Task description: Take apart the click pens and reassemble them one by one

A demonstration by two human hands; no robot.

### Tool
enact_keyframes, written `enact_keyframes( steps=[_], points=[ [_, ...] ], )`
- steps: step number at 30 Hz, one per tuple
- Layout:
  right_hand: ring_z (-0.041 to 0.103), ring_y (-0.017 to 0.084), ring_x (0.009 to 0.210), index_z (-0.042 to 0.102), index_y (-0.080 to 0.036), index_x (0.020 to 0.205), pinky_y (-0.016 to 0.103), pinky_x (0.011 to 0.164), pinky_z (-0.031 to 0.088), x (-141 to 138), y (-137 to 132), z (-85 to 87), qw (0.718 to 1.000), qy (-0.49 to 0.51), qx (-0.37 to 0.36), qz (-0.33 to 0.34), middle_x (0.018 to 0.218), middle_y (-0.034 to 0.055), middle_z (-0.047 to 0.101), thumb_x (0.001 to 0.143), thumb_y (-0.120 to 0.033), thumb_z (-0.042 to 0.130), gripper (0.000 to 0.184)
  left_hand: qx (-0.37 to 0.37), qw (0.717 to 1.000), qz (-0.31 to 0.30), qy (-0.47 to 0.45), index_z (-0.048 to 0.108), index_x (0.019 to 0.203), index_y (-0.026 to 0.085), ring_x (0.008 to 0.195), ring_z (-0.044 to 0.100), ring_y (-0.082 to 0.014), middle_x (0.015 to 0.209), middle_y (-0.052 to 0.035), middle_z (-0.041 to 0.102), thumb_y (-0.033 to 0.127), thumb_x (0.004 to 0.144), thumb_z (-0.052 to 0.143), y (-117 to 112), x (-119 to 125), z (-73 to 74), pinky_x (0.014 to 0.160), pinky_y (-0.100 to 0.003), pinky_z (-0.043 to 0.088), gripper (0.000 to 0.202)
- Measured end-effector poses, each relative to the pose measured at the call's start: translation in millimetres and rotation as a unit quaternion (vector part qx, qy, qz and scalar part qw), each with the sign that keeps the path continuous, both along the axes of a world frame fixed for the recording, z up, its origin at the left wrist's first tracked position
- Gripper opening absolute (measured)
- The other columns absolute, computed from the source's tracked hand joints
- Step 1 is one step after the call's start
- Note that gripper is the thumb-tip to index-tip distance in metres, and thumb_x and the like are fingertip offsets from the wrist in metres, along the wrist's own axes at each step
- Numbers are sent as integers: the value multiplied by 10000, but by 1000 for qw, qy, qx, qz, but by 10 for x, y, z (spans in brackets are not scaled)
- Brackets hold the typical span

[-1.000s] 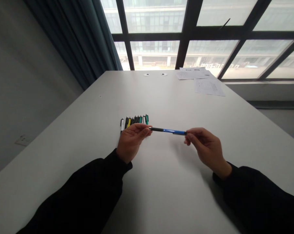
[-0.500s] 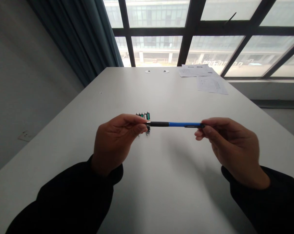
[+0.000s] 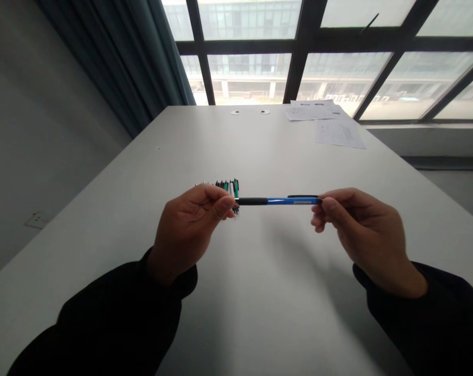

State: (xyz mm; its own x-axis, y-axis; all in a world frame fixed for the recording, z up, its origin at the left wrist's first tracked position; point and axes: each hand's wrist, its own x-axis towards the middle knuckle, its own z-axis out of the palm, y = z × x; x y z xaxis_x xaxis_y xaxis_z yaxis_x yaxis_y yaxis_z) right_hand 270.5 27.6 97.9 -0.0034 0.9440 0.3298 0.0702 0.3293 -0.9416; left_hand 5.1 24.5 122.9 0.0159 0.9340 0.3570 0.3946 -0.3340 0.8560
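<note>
A blue pen (image 3: 279,200) with a black grip is held level above the white table (image 3: 260,292), one end in each hand. My left hand (image 3: 189,227) pinches the black tip end between thumb and fingers. My right hand (image 3: 361,235) pinches the clip end the same way. Behind my left hand a row of several pens (image 3: 226,187) in green, white and black lies on the table, partly hidden by my fingers.
Sheets of paper (image 3: 326,122) lie at the table's far right by the window. Two small round cable caps (image 3: 249,112) sit near the far edge. A dark curtain (image 3: 134,62) hangs at the back left.
Both hands have lifted the pen and drawn it closer to me, now covering more of the pen row. In the last half second the pen turned slightly about its axis.
</note>
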Motion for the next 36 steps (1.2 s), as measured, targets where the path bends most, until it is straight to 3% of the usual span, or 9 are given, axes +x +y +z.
enact_keyframes(
  steps=[5,36],
  points=[
    [655,143,572,711,-185,863,287,531,568,-5,-5,18,999,-35,-6,-27,718,21,701,882,-308,694,126,5,1000,-5,4,681,811,169,609,630,-94,672,16,696,209,893,633,-5,6,0,580,-188,505,103],
    [536,71,455,642,-181,685,190,452,441,-17,-48,95,991,-130,-17,-17,543,-28,601,962,-397,563,360,-25,998,-31,50,667,637,168,542,615,-83,603,16,676,299,960,531,-23,-2,5,555,-187,480,375]
  ],
)
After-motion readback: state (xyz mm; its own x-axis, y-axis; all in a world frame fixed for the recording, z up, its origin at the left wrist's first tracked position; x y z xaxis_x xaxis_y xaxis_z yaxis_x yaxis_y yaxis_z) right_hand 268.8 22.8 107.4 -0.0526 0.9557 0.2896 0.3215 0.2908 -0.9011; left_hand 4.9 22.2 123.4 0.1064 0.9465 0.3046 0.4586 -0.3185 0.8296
